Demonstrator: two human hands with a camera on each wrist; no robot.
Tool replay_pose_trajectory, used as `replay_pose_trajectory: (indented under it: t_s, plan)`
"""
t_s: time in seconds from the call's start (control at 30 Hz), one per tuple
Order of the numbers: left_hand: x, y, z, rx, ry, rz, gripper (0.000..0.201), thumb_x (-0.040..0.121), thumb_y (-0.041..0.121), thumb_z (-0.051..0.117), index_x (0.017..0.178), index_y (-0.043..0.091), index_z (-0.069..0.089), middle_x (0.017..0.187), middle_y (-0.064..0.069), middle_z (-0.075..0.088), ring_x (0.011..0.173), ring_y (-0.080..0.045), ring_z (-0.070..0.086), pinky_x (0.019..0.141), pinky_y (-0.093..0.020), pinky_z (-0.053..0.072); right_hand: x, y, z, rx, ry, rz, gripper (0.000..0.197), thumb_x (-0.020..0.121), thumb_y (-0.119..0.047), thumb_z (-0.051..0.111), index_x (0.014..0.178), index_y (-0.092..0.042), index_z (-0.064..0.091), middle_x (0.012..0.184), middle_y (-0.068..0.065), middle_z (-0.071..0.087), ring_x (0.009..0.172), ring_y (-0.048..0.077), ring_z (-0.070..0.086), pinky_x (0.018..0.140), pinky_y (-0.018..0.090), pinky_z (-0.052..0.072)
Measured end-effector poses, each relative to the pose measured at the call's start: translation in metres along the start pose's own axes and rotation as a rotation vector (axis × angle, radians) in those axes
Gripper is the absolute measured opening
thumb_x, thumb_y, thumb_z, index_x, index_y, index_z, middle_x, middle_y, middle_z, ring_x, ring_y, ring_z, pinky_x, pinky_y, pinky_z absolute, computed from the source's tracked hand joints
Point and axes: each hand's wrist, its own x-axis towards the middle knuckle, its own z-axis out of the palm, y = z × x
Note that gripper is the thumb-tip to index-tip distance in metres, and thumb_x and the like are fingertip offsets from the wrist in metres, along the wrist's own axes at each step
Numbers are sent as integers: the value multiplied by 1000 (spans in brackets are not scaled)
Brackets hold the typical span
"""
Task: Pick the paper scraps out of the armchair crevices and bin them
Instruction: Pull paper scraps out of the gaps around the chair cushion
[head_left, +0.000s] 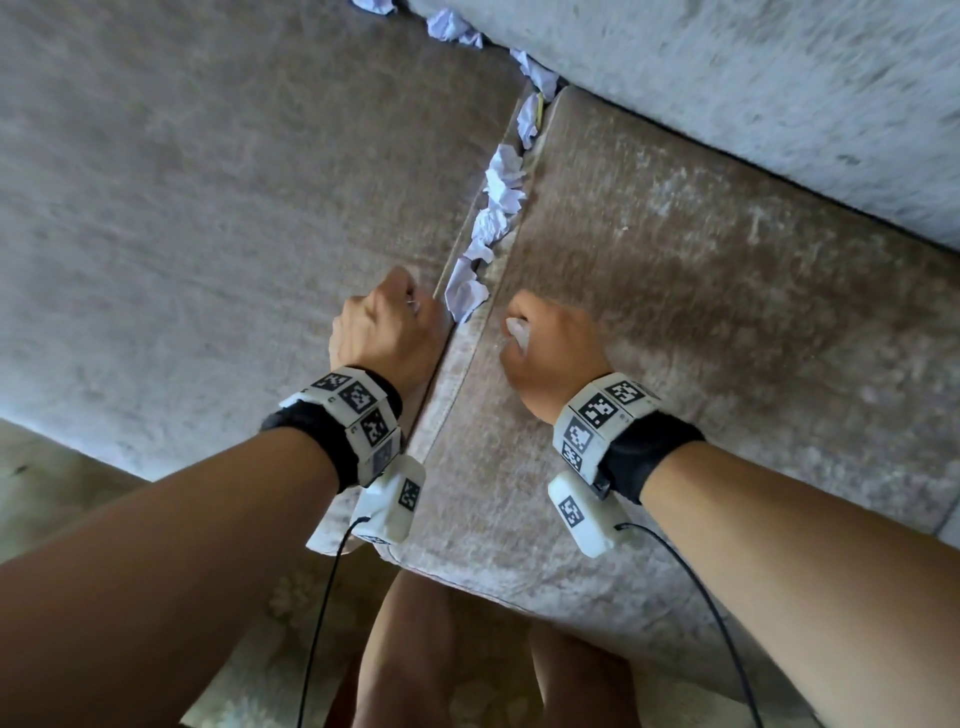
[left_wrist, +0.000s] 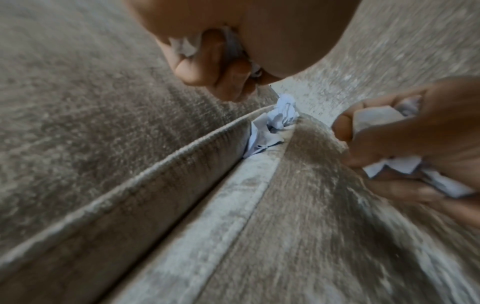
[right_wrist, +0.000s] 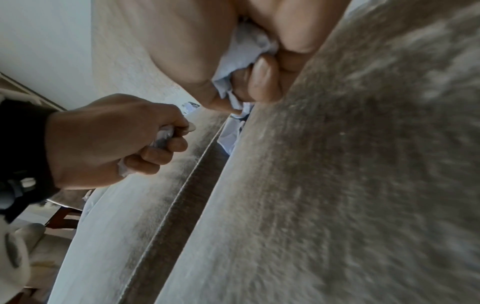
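The person's bare knees (head_left: 410, 644) stood nearest the camera, over a pale patterned floor covering (head_left: 249, 649), just in front of the beige velvet seat cushion (head_left: 675, 322) of the armchair. Both forearms reached forward, each wearing a black wrist strap with white marker-coded blocks (head_left: 358, 415) and a black cable (head_left: 322, 613). The left hand (head_left: 387, 325) rested at the near end of the crevice, against the grey-beige velvet armrest (head_left: 208, 208); its fingers (left_wrist: 205, 61) were curled tightly round a crumpled white paper scrap (left_wrist: 185, 48). The right hand (head_left: 550, 345) hovered over the cushion just beside the crevice, its fingers (right_wrist: 265, 82) likewise curled round a second crumpled white paper wad (right_wrist: 244, 49). Directly beyond the left hand, a row of crumpled white paper scraps (head_left: 496, 208) was wedged in the crevice between armrest and cushion, running away from the hands. Further scraps (head_left: 535, 70) sat at the far corner and along the join with the grey velvet backrest (head_left: 727, 78).
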Motion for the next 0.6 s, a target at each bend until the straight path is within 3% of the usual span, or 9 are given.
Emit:
replay_pose_trajectory:
  t_s: [0.07, 0.17, 0.27, 0.37, 0.47, 0.53, 0.6]
  plan:
    - [1, -5, -5, -20, -15, 0, 26, 91, 38, 40, 81, 16, 50, 67, -4, 53, 66, -34, 49, 63, -31, 32, 6, -9, 4, 33, 9, -28, 4, 86, -6, 52, 86, -10, 52, 90, 3, 50, 74, 18, 45, 64, 24, 25]
    - [3, -16, -10, -48, -23, -18, 20, 94, 36, 44, 84, 21, 54, 77, -4, 59, 72, -32, 51, 65, -31, 35, 16, -21, 12, -5, -39, -39, 17, 88, -3, 49, 103, -7, 56, 109, 8, 55, 94, 23, 53, 77, 28, 38]
    - [2, -29, -13, -75, -12, -36, 15, 92, 35, 51, 83, 26, 60, 78, 1, 62, 74, -26, 53, 66, -28, 36, 25, -33, 20, -79, -62, -5, 22, 87, 1, 46, 104, -11, 53, 102, 2, 56, 94, 23, 56, 76, 30, 41]
    - [-1, -39, -16, -102, -27, -47, 15, 87, 30, 55, 85, 29, 69, 78, 1, 63, 79, -25, 58, 67, -25, 38, 34, -40, 30, -159, -35, 29, 23, 89, -1, 48, 110, -11, 52, 105, 6, 63, 97, 27, 61, 74, 30, 41]
    - [-4, -47, -16, -138, -47, -23, 13, 87, 28, 56, 86, 30, 69, 85, 2, 69, 84, -25, 63, 69, -24, 41, 41, -43, 37, -262, -53, 71, 20, 95, -18, 53, 113, -10, 52, 104, 13, 66, 97, 35, 63, 71, 32, 42]
    - [-3, -52, -15, -144, -56, -9, 12, 89, 26, 56, 85, 31, 66, 86, 3, 70, 85, -26, 64, 69, -25, 42, 43, -45, 41, -289, -46, 91, 31, 94, -31, 57, 114, -8, 51, 102, 16, 66, 95, 37, 63, 69, 32, 39]
    - [-4, -54, -15, -160, -60, -4, 14, 90, 25, 54, 82, 33, 61, 81, 4, 68, 81, -26, 64, 67, -25, 41, 45, -47, 43, -318, -10, 107, 38, 92, -34, 59, 116, -6, 51, 103, 19, 65, 96, 39, 63, 72, 35, 44]
